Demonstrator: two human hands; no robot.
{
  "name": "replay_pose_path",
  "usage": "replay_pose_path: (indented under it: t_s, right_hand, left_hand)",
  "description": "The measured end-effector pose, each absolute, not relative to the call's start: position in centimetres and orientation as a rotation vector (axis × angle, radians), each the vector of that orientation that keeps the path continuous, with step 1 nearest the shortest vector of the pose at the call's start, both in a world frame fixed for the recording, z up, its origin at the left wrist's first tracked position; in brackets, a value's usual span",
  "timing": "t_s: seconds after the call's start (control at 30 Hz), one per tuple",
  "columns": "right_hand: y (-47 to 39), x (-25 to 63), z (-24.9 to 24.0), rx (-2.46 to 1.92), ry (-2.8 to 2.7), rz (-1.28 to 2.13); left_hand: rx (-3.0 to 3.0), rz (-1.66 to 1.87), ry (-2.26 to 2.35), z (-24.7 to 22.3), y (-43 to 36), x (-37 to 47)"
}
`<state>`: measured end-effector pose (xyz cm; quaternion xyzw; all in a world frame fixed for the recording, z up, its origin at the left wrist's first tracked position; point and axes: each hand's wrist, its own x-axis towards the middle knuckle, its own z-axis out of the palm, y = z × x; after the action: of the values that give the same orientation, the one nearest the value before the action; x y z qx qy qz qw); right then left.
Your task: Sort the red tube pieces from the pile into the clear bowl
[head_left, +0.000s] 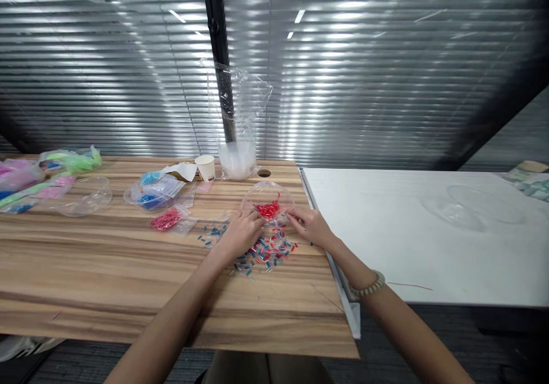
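A clear round plastic container [268, 189] on the wooden table holds a heap of small red pieces [269, 209]. In front of it lie scattered blue, red and clear short pieces [270, 250]. My left hand [243, 232] is at the container's near left edge, fingers bent over the scattered pieces; its fingertips are partly hidden. At the container's right edge is my right hand [309, 226], its thumb and fingertips close together; anything between them is too small to make out.
Left of the hands lie a bag of pink-red pieces [166, 219], a clear container with blue packets [155, 194] and more colored bags [71, 161]. Behind stand a paper cup [206, 168] and a bagged stack of clear containers [238, 158]. A white table [386, 246] adjoins on the right.
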<state>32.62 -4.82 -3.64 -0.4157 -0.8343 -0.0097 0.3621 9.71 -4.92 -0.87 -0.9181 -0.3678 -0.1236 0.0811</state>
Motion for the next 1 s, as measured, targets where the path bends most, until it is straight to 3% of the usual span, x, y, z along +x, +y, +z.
replay_pose_path:
  t_s: [1.0]
  right_hand:
    - [-4.66, 32.74, -3.81, -1.085, -2.15, 0.001]
  left_hand:
    - [-2.763, -0.379, -1.095, -0.86, -5.19, 9.95]
